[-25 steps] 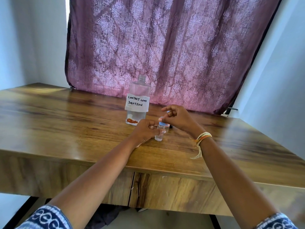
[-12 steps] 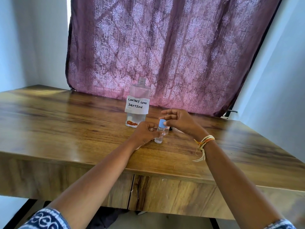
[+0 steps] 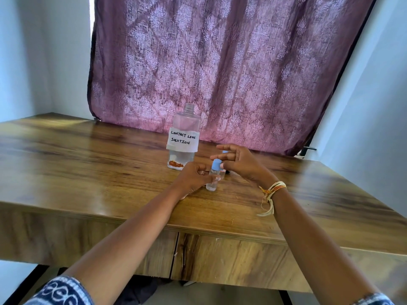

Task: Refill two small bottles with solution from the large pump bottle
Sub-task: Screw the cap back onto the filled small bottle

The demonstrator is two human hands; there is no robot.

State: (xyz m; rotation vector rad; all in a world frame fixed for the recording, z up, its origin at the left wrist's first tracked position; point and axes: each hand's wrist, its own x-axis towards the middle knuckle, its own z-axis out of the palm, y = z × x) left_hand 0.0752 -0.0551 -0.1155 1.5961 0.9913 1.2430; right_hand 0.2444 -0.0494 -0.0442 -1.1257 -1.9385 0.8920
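A large clear bottle point(image 3: 184, 139) labelled "Contact Lens Solution" stands on the wooden table point(image 3: 88, 172), its neck open with no pump on it. In front of it a small clear bottle point(image 3: 212, 183) with a blue cap point(image 3: 216, 164) stands upright. My left hand point(image 3: 192, 178) grips this small bottle's body from the left. My right hand point(image 3: 241, 161) pinches the blue cap between the thumb and a finger, with the other fingers fanned out. Behind the right hand, the blue top of a second small bottle point(image 3: 225, 152) peeks out; the rest of it is hidden.
A purple patterned curtain point(image 3: 220, 73) hangs behind the table's back edge. The table's front edge point(image 3: 198, 232) lies close to my body. A dark small object point(image 3: 228, 172) lies partly hidden under my right hand.
My right hand has stayed at the small bottle's cap and its fingers have spread out. The left hand keeps its hold on the bottle. The view has tilted slightly.
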